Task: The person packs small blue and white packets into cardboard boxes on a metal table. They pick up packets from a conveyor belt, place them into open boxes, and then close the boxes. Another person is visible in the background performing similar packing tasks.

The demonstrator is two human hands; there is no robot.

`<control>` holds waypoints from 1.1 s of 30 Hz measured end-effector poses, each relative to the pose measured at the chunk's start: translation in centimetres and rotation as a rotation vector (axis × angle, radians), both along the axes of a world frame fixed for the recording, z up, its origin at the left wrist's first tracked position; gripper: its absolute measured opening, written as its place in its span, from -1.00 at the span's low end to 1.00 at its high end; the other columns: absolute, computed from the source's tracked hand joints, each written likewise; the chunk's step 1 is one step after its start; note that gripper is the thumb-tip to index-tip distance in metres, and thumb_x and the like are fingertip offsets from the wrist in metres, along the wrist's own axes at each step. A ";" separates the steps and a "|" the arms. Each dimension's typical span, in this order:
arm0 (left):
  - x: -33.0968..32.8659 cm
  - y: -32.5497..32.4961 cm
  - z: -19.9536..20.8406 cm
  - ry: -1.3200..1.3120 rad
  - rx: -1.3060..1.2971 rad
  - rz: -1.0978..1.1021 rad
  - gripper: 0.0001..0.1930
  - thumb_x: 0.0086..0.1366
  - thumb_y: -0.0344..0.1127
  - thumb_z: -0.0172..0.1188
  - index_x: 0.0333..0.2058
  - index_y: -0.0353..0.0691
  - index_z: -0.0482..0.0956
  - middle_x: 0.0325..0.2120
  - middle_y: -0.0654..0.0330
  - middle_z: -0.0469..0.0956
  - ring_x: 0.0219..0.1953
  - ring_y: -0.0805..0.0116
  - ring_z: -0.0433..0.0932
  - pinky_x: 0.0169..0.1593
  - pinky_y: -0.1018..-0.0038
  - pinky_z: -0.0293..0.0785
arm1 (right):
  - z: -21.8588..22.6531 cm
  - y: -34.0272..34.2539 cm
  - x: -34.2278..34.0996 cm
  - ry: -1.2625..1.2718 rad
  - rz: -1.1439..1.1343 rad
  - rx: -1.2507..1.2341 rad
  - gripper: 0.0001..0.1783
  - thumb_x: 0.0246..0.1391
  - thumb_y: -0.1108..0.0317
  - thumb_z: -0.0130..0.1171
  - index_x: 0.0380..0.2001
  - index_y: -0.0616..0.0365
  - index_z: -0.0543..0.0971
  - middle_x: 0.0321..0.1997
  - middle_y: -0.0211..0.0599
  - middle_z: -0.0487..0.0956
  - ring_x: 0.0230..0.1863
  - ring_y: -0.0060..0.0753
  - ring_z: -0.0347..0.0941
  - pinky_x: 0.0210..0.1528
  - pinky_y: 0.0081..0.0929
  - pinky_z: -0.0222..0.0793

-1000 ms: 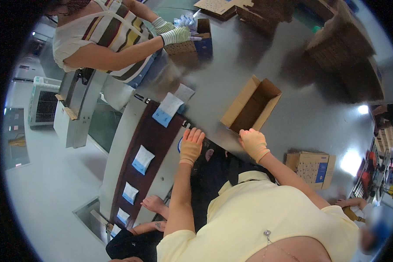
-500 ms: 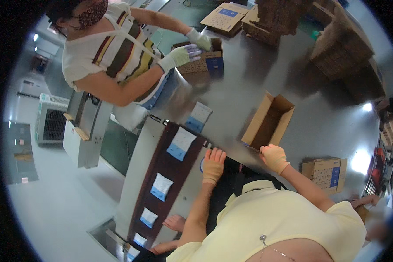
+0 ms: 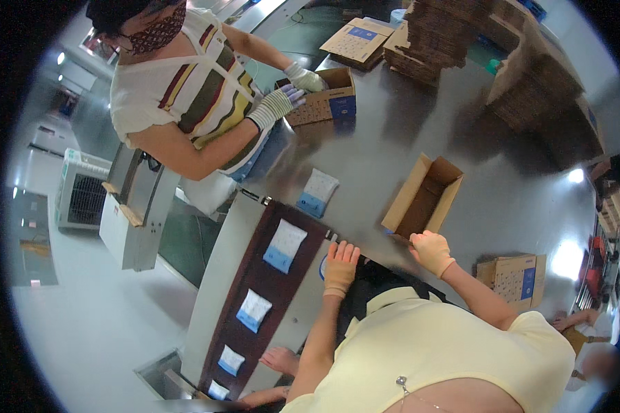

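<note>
My left hand (image 3: 341, 270), in a pale fingerless glove, rests with its fingers stretched out at the corner of the conveyor frame (image 3: 300, 303), holding nothing. The fingers of my right hand (image 3: 432, 252), gloved the same way, curl over the near end of an open cardboard box (image 3: 424, 195). That box stands on the metal table, and no contents show inside. A white and blue packet (image 3: 317, 193) lies on the table just past the belt's end. Another packet (image 3: 284, 246) is on the dark red belt (image 3: 217, 347), with several more behind it in a row.
Across the table (image 3: 386, 131), a co-worker (image 3: 200, 89) has gloved hands at another open box (image 3: 322, 109). Stacks of flat cardboard (image 3: 541, 89) stand at the far right. A closed carton (image 3: 517, 279) sits right of me. Someone else's hand (image 3: 280, 359) is beside the belt.
The packets on the belt have changed position; which way is unclear because the whole view has shifted slightly. The co-worker's hands have moved a little at their box. My hands keep their places.
</note>
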State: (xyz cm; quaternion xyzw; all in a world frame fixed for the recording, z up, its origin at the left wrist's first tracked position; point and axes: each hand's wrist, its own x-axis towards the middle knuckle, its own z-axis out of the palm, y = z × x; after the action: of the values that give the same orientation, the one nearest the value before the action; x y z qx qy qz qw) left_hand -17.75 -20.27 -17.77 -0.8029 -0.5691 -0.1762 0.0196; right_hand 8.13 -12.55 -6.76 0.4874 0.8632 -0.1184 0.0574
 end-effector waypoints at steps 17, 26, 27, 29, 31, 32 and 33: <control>0.6 -0.3 0.3 0.028 -0.010 0.026 -0.72 0.09 -0.36 0.13 -0.16 -0.07 0.45 -0.12 0.21 0.46 0.10 0.19 0.37 0.23 0.14 0.16 | -0.3 0.5 0.4 -0.005 -0.027 -0.011 -0.80 -0.01 0.18 0.21 -0.38 0.03 0.51 -0.44 -0.23 0.55 -0.29 -0.14 0.52 -0.28 -0.23 0.47; 0.4 -0.1 0.0 0.042 0.033 0.031 -0.73 0.07 -0.37 0.15 -0.19 -0.03 0.47 -0.14 0.24 0.46 0.07 0.21 0.39 0.20 0.15 0.20 | -0.8 0.7 0.1 -0.075 -0.013 0.014 -0.77 0.01 0.18 0.23 -0.37 0.05 0.49 -0.42 -0.28 0.56 -0.24 -0.22 0.52 -0.24 -0.27 0.50; 0.4 -0.2 0.1 0.047 -0.002 0.035 -0.78 0.15 -0.34 0.04 -0.19 -0.06 0.47 -0.14 0.22 0.46 0.11 0.24 0.36 0.23 0.16 0.15 | -0.8 0.7 -0.1 -0.074 -0.009 0.026 -0.77 0.00 0.18 0.23 -0.36 0.06 0.48 -0.43 -0.28 0.57 -0.23 -0.22 0.53 -0.24 -0.27 0.50; 0.2 -0.6 -0.2 0.060 -0.025 0.036 -0.75 0.16 -0.33 0.03 -0.16 -0.06 0.48 -0.12 0.22 0.46 0.11 0.23 0.35 0.24 0.16 0.14 | -1.0 0.6 -0.5 -0.093 -0.027 0.012 -0.77 0.00 0.18 0.23 -0.35 0.07 0.48 -0.42 -0.28 0.57 -0.23 -0.22 0.53 -0.25 -0.27 0.50; 0.1 -0.6 -0.7 0.060 -0.040 0.031 -0.74 0.17 -0.33 0.02 -0.13 -0.05 0.49 -0.10 0.22 0.47 0.12 0.23 0.35 0.25 0.16 0.12 | -0.9 0.6 -0.5 -0.091 -0.039 0.017 -0.76 0.01 0.17 0.21 -0.36 0.06 0.48 -0.43 -0.29 0.57 -0.24 -0.21 0.53 -0.26 -0.26 0.50; 0.0 -0.4 -0.8 0.057 -0.046 0.028 -0.73 0.17 -0.32 0.02 -0.12 -0.05 0.49 -0.09 0.22 0.47 0.12 0.23 0.35 0.26 0.15 0.11 | -0.8 0.6 -0.6 -0.078 -0.039 0.028 -0.76 0.01 0.15 0.20 -0.36 0.06 0.48 -0.44 -0.29 0.57 -0.26 -0.19 0.52 -0.27 -0.24 0.49; 0.0 -0.2 -0.8 0.054 -0.052 0.024 -0.72 0.17 -0.32 0.02 -0.12 -0.05 0.49 -0.08 0.21 0.47 0.13 0.22 0.35 0.26 0.15 0.10 | -0.6 0.7 -0.6 -0.065 -0.040 0.039 -0.75 0.01 0.14 0.19 -0.36 0.06 0.48 -0.45 -0.29 0.57 -0.27 -0.18 0.52 -0.28 -0.23 0.48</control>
State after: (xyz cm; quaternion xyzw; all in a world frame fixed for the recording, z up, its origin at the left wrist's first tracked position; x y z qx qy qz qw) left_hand -17.77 -20.49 -18.59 -0.8007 -0.5823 -0.1395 0.0161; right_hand 7.50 -11.87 -7.33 0.5093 0.8530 -0.0869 0.0737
